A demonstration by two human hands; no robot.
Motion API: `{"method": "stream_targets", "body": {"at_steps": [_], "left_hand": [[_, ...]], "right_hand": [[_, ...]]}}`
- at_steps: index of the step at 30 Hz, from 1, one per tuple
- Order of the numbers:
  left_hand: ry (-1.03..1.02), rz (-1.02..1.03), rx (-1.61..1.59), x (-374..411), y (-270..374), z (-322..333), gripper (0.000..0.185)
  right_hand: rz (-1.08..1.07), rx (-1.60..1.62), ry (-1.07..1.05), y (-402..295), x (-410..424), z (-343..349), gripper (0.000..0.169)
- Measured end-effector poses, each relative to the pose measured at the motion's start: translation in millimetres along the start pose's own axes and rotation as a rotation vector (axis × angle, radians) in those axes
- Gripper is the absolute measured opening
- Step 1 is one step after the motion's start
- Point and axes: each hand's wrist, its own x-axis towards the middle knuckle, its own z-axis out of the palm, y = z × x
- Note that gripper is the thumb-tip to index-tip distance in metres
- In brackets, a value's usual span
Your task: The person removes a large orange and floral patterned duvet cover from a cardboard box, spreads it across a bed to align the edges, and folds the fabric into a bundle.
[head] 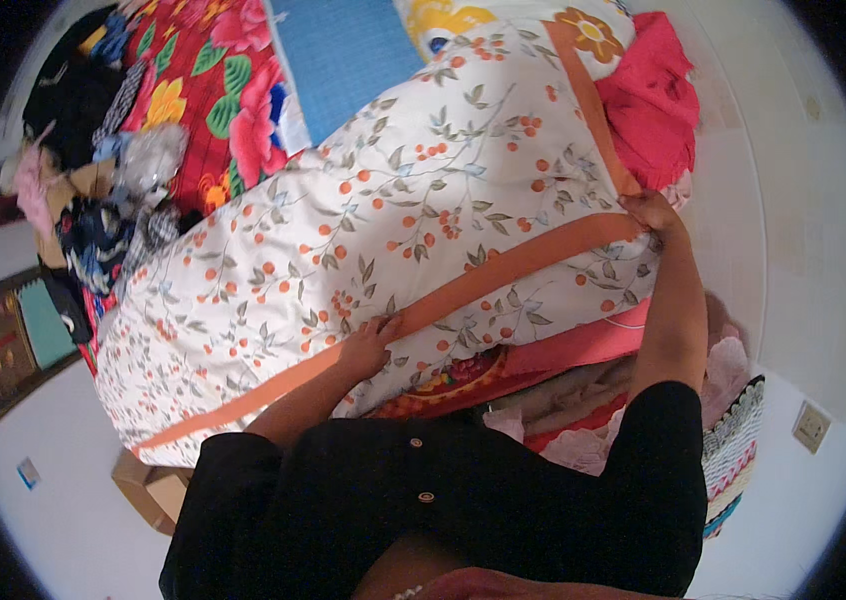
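A white quilt [393, 217] with a print of orange berries and grey-green leaves spreads across the bed in front of me. An orange band [498, 274] runs along its near side and turns up its right side. My right hand [652, 210] grips the quilt at the corner where the two bands meet. Along the near band, left of the middle, my left hand [369, 349] has its fingers curled on the fabric edge. Part of the quilt hangs over the near side of the bed, below both hands.
Beyond the quilt lie a red floral blanket [190, 97], a blue cloth [352, 67] and a crimson cloth [652, 105]. Clothes and a clear plastic bag [157, 157] are heaped at left. A cardboard box [145, 491] stands on the floor. A wall socket [811, 426] is at right.
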Motion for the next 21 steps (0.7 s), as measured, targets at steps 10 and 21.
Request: {"method": "stream_targets", "body": {"at_steps": [10, 21], "left_hand": [[0.063, -0.006, -0.257, -66.1, -85.5, 51.7, 0.044], [0.231, 0.217, -1.626, -190.7, -61.8, -117.1, 0.065]], "right_hand": [[-0.39, 0.72, 0.127, -56.8, -173.1, 6.1, 0.038], [-0.936, 0.038, 0.091, -252.6, -368.7, 183.0, 0.038]]}}
